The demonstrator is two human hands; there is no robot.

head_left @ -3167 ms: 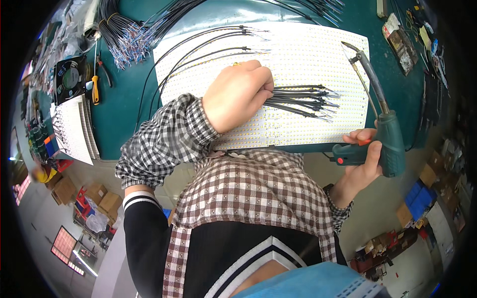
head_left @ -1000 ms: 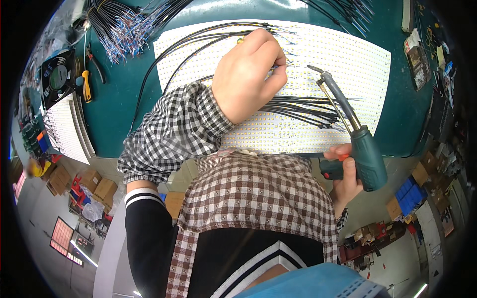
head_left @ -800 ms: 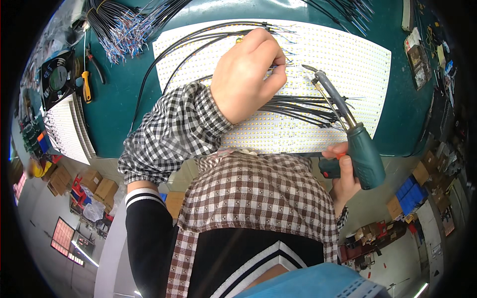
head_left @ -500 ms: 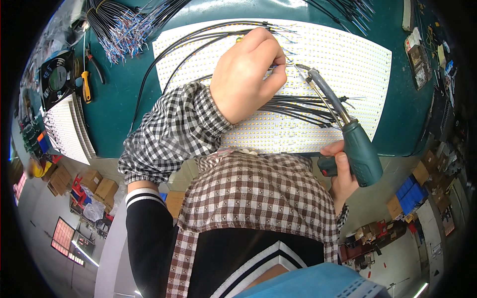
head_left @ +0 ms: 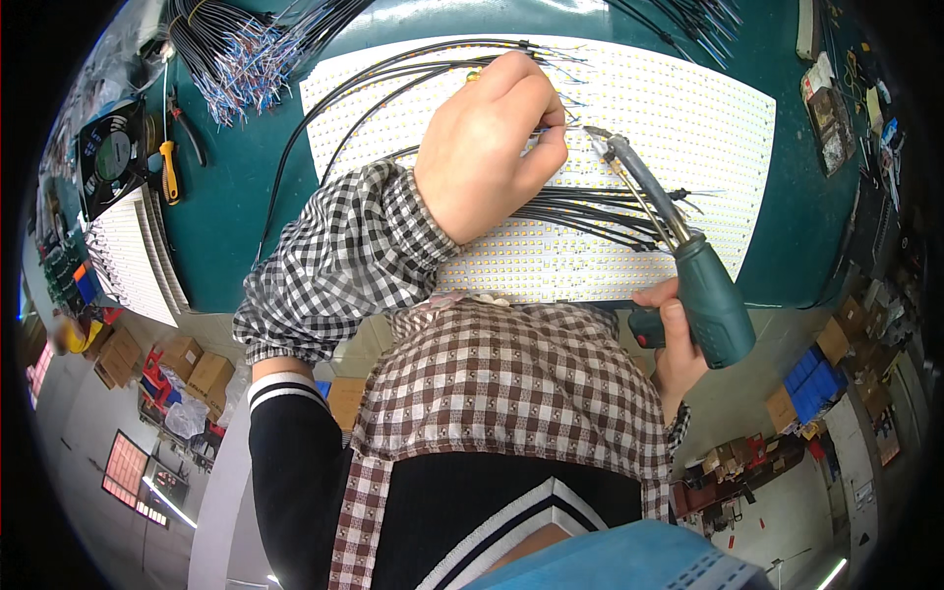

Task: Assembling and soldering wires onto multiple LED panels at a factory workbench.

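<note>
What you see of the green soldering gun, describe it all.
The soldering gun has a dark green, plastic-looking body, a side handle with a red spot at its end, a grey, metal-looking barrel with a thin brass-coloured rod alongside, and a dark tip. The right grip holds it by the handle, its barrel slanting toward the picture's upper left over the white board. Whether the tip touches anything is unclear.

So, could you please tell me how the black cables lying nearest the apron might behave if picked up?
The black cables would probably flex, as similar ones beyond the left hand curve in arcs. They may fan apart, since their tips lie staggered. Those thin tips could bend easily.
</note>
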